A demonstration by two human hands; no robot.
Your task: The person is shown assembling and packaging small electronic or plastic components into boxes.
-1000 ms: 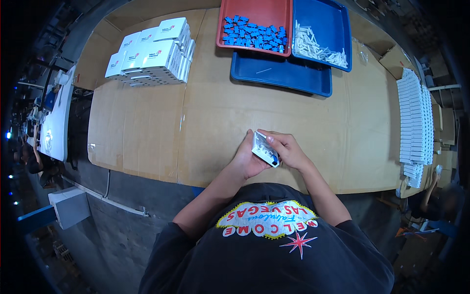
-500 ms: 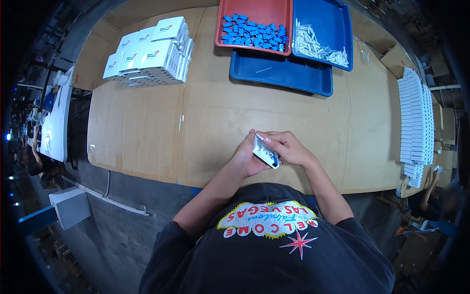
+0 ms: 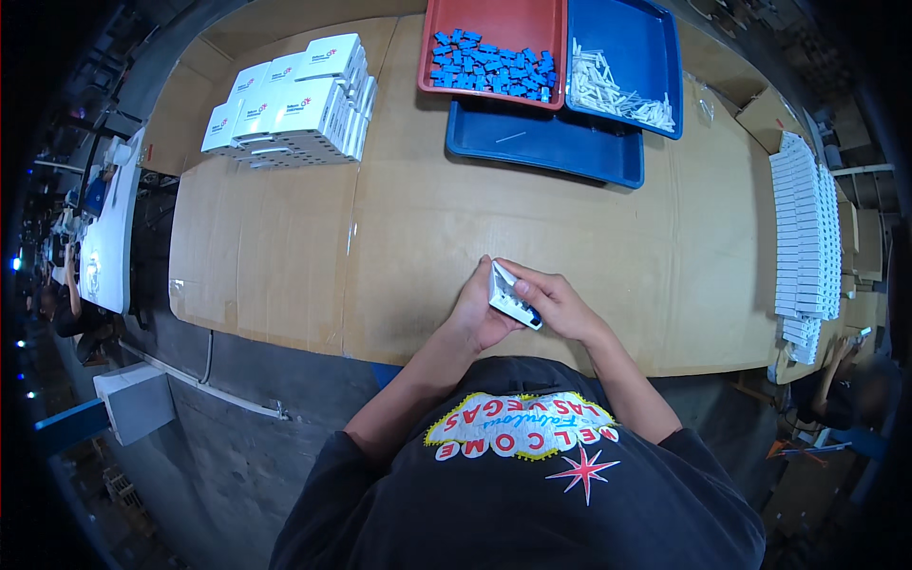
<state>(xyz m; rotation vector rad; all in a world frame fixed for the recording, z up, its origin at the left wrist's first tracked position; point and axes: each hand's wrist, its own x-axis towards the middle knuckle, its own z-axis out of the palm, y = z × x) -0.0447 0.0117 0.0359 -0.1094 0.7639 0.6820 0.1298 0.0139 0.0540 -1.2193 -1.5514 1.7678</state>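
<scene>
A small white box (image 3: 504,296), its inner side showing, lies tilted between my two hands just in front of my body. My left hand (image 3: 478,309) cradles it from below and from the left, fingers closed around it. Over its upper right edge my right hand (image 3: 555,299) is closed, the thumb bent down onto the inside. A dark blue bit (image 3: 535,316) shows at the box's lower right end, partly covered by the right hand. Small pieces inside are too small to make out.
Beyond my hands stand a red tray (image 3: 494,19) of small blue parts, a blue tray (image 3: 627,28) of white sticks and a lower blue tray (image 3: 570,152). White boxes (image 3: 309,104) are stacked at the left, more white boxes (image 3: 803,237) at the right edge. People work at both sides.
My right hand has shifted slightly down and right along the box, its thumb now lower and more bent. The box stays in my left hand, turned a little.
</scene>
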